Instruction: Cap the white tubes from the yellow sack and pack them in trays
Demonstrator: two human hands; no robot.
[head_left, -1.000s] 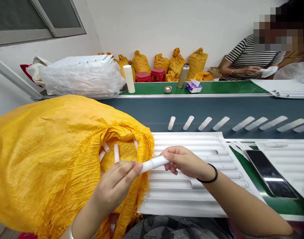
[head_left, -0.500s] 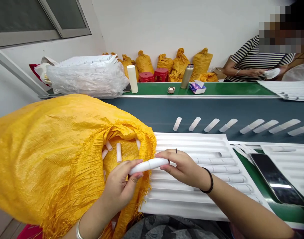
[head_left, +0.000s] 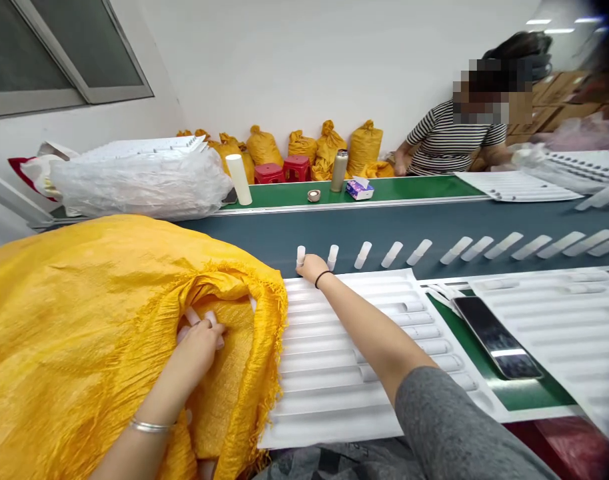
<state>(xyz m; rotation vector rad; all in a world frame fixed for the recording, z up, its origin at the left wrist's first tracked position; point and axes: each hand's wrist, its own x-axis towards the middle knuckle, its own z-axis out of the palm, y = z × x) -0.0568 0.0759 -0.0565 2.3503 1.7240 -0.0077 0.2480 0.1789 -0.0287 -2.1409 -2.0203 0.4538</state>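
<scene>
My right hand (head_left: 312, 267) is stretched out to the near edge of the dark conveyor belt (head_left: 264, 233). Its fingers are closed on the near end of a white tube (head_left: 300, 254) lying at the left end of a row of white tubes (head_left: 424, 249) on the belt. My left hand (head_left: 198, 347) is inside the mouth of the big yellow woven sack (head_left: 84, 313). There its fingers curl around small white tubes (head_left: 210, 319). Between my arms lies a white grooved tray (head_left: 334, 360) with a few tubes in its grooves.
A black phone (head_left: 497, 337) lies on the green table to the right of the tray, beside another white tray (head_left: 559, 327). Across the belt sit a tissue pack (head_left: 359, 189), a steel flask (head_left: 339, 170), a bagged stack of trays (head_left: 134, 177) and a person in a striped shirt (head_left: 449, 137).
My hands have parted. The right one carried the white tube forward to the belt and set it down at the row's left end. The left one went down into the sack.
</scene>
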